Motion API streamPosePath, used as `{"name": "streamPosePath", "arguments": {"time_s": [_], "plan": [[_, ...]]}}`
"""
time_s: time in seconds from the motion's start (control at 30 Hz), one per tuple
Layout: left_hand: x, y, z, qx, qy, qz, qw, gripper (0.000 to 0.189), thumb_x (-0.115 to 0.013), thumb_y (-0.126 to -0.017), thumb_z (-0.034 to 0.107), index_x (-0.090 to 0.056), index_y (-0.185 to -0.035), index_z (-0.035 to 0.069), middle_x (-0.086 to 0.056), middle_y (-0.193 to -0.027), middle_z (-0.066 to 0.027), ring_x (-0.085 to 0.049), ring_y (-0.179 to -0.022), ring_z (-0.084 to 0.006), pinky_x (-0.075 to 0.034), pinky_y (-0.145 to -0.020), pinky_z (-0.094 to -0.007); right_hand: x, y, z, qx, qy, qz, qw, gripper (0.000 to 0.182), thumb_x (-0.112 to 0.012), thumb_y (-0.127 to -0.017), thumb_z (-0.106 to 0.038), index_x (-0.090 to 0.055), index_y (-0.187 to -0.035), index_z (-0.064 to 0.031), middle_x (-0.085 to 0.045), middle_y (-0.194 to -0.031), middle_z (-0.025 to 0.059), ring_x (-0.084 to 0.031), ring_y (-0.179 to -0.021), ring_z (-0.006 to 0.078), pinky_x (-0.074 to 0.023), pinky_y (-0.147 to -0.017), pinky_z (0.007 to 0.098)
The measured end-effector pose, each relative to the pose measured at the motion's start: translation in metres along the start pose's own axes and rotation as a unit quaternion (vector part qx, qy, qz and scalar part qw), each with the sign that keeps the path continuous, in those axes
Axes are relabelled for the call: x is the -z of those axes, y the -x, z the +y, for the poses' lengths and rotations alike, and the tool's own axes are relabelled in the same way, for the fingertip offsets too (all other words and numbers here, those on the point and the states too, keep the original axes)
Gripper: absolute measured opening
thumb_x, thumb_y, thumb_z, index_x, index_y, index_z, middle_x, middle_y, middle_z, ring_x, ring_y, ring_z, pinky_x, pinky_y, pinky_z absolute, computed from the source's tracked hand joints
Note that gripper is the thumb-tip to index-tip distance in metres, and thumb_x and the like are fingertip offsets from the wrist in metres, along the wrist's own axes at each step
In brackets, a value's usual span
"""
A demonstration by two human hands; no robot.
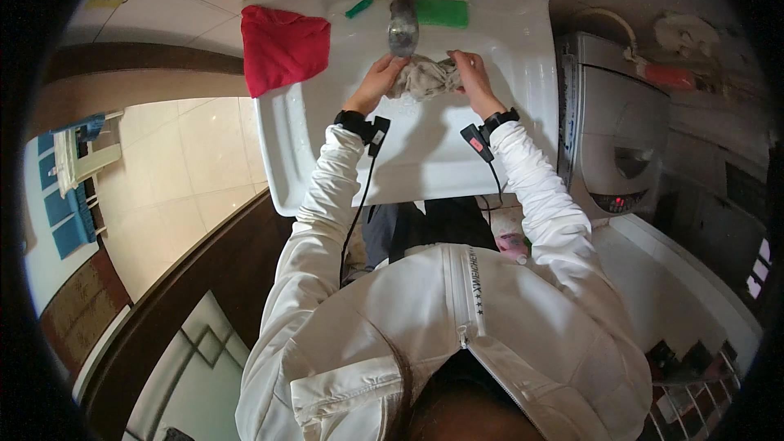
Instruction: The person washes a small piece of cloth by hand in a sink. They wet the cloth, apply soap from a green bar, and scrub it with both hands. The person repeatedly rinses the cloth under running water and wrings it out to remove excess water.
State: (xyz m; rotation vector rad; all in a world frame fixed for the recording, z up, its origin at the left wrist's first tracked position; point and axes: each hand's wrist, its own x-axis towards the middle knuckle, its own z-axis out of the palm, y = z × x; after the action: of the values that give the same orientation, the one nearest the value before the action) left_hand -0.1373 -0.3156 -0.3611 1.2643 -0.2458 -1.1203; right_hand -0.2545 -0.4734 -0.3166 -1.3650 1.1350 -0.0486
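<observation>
A wet, crumpled greyish-beige cloth (422, 78) is stretched between my hands over the basin of a white ceramic sink (392, 180). My left hand (378, 81) grips its left end, just under the spout of a metal faucet (403, 24). The right end is pinched in my right hand (473, 78). Behind the faucet's right side lies a green rectangular block (442, 13), and a small green object (359, 7) rests to its left. A red cloth (285, 49) drapes over the sink's back left corner.
A grey washing machine (618, 122) with a lit panel stands right of the sink. On the floor below, a pink bottle (512, 246) lies near my right forearm. Cables hang from both wrist devices. A dark wooden door frame (184, 275) runs along the left.
</observation>
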Motion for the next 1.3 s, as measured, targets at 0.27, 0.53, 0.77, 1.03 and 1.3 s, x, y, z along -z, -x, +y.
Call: {"name": "streamPosePath", "arguments": {"time_s": [0.27, 0.53, 0.77, 1.03, 1.3], "plan": [[-0.016, -0.002, -0.013, -0.047, 0.050, 0.190, 0.979, 0.036, -0.057, -0.083, 0.025, -0.049, -0.109, 0.000, -0.058, -0.095, -0.0077, -0.055, -0.083, -0.0135, -0.044, -0.071, -0.0265, -0.060, 0.007, 0.012, -0.054, -0.198, -0.256, 0.945, 0.045, -0.053, -0.083, -0.046, -0.051, -0.111, -0.0104, -0.054, -0.108, 0.0036, -0.055, -0.093, 0.0172, -0.0469, -0.077, 0.0340], [-0.015, -0.007, -0.022, -0.076, -0.014, 0.325, 0.942, 0.048, -0.053, -0.084, 0.038, -0.051, -0.108, -0.004, -0.060, -0.095, -0.0156, -0.057, -0.085, -0.0221, -0.044, -0.072, -0.0306, -0.097, -0.017, 0.029, 0.214, 0.095, -0.013, 0.972, 0.040, -0.048, -0.085, -0.040, -0.054, -0.090, -0.0006, -0.059, -0.088, 0.0239, -0.056, -0.085, 0.0392, -0.0432, -0.071, 0.0442], [-0.017, -0.015, -0.034, -0.065, -0.053, 0.349, 0.933, 0.044, -0.053, -0.084, 0.036, -0.058, -0.096, -0.005, -0.063, -0.084, -0.0179, -0.060, -0.077, -0.0256, -0.045, -0.070, -0.0331, -0.090, -0.015, 0.024, 0.263, 0.226, 0.019, 0.938, 0.034, -0.046, -0.085, -0.035, -0.055, -0.089, -0.0026, -0.060, -0.085, 0.0214, -0.056, -0.083, 0.0402, -0.0440, -0.072, 0.0465], [-0.019, -0.013, -0.032, -0.077, -0.069, 0.295, 0.950, 0.026, -0.049, -0.085, 0.025, -0.056, -0.091, 0.001, -0.059, -0.075, -0.0077, -0.057, -0.063, -0.0154, -0.044, -0.051, -0.0292, -0.081, -0.018, 0.014, 0.220, 0.200, -0.014, 0.955, 0.035, -0.047, -0.083, -0.035, -0.060, -0.094, -0.0049, -0.062, -0.087, 0.0191, -0.060, -0.081, 0.0345, -0.0455, -0.073, 0.0414], [-0.043, -0.006, 0.007, -0.096, -0.302, 0.328, 0.890, 0.039, -0.052, -0.078, 0.040, -0.059, -0.091, 0.003, -0.062, -0.080, -0.0197, -0.060, -0.079, -0.0377, -0.046, -0.068, -0.0414, -0.084, -0.048, 0.048, 0.070, -0.071, -0.066, 0.993, 0.044, -0.040, -0.087, -0.038, -0.057, -0.097, 0.0009, -0.061, -0.094, 0.0170, -0.058, -0.083, 0.0263, -0.0445, -0.073, 0.0363]]}}
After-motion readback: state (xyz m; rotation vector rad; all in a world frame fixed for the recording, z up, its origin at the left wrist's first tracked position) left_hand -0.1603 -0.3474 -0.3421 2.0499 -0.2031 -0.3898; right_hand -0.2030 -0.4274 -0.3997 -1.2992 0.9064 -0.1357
